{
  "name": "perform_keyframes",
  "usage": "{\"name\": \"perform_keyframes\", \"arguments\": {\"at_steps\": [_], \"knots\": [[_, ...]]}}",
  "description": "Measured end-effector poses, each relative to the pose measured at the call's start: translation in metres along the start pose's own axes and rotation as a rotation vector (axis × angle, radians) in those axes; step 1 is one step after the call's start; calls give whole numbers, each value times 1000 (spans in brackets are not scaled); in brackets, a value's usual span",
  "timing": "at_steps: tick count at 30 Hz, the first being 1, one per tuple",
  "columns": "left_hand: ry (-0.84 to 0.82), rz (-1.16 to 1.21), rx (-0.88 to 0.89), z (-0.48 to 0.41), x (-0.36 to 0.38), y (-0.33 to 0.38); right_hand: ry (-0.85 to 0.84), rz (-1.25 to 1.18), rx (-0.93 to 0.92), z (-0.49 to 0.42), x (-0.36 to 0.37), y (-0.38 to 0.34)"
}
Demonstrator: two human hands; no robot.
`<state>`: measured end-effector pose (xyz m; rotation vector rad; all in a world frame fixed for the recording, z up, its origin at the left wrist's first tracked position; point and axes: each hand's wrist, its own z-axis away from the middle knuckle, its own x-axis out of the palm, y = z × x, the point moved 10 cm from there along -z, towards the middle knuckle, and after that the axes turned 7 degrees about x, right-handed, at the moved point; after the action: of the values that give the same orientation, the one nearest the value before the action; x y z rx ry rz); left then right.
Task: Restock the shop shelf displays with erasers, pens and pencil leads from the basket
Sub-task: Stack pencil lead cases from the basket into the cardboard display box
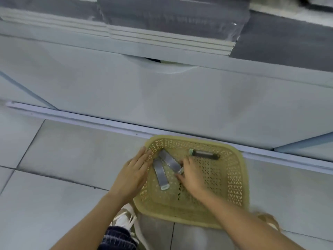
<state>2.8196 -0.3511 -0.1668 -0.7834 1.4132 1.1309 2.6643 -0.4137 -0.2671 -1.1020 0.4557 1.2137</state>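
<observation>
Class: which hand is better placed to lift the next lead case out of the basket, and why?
Right. The right hand is inside the basket, fingers touching a grey case. The left hand rests flat on the outside of the basket's wall, steadying it.

No words or numbers can be read anywhere. The three flat packs in the basket [236, 177] are too blurry to show any print, and so are the wrapped stacks on the shelf above the basket.
</observation>
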Motion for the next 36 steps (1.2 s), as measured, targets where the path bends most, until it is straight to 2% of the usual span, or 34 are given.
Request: {"name": "perform_keyframes", "arguments": {"at_steps": [5,9,13,17,21,24,27,29,33,36], "knots": [[-42,-13,-41,7,3,-9,-157,-196,34,-12,-8,13],[-61,39,-84,11,6,-14,-179,-241,18,-4,-10,7],[-70,94,-90,15,8,-16,-186,-151,19,15,19,-20],[-89,139,-86,18,10,-16,-76,5,10,24,33,-41],[-66,172,-90,17,7,-15,-90,43,-18,26,37,-50],[0,138,-79,13,-2,-13,-186,-3,-47,20,33,-47],[41,59,-25,-1,-9,-5,-392,-71,2,16,31,-34],[-31,36,71,-16,4,14,-484,-58,8,15,27,-24],[-389,-102,104,-35,63,41,-551,-41,-39,20,18,-8],[-451,-121,72,-43,83,50,-528,14,-98,27,13,4]]}}
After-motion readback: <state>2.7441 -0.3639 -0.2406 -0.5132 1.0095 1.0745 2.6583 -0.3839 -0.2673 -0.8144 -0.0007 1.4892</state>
